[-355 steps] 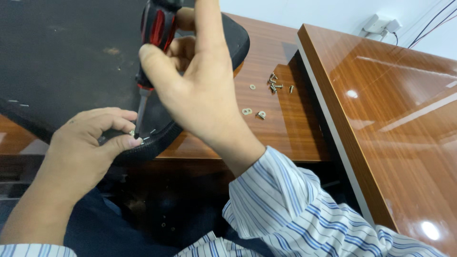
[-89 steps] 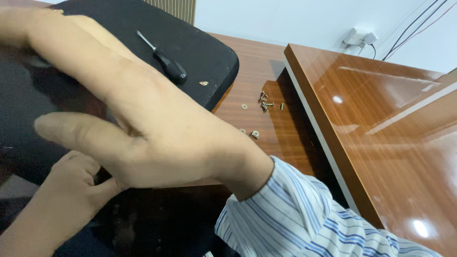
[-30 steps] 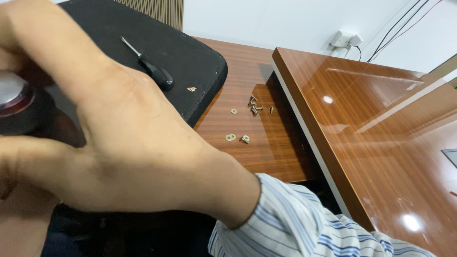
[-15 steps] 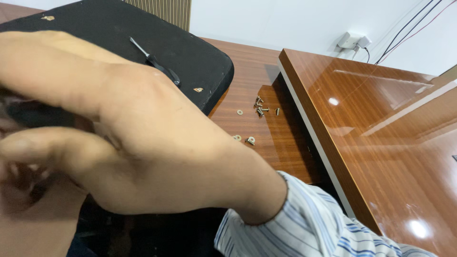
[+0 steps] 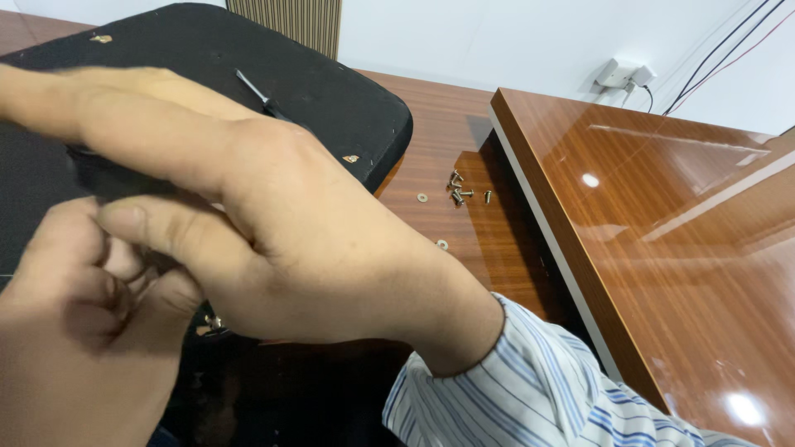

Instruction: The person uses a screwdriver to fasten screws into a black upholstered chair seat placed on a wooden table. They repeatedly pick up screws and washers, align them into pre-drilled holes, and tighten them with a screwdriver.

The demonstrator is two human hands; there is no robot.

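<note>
We see a screwdriver (image 5: pixel 263 99) on the pad (image 5: pixel 331 91), the pad on the counter (image 5: pixel 447 141), screws (image 5: pixel 460 194) to its right.

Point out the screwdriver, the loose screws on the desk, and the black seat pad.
screwdriver (image 5: pixel 251 86): head view, on its metal shaft.
loose screws (image 5: pixel 458 195): head view, on the middle of the small cluster.
black seat pad (image 5: pixel 339 99): head view, on bare fabric near its right corner.
</note>
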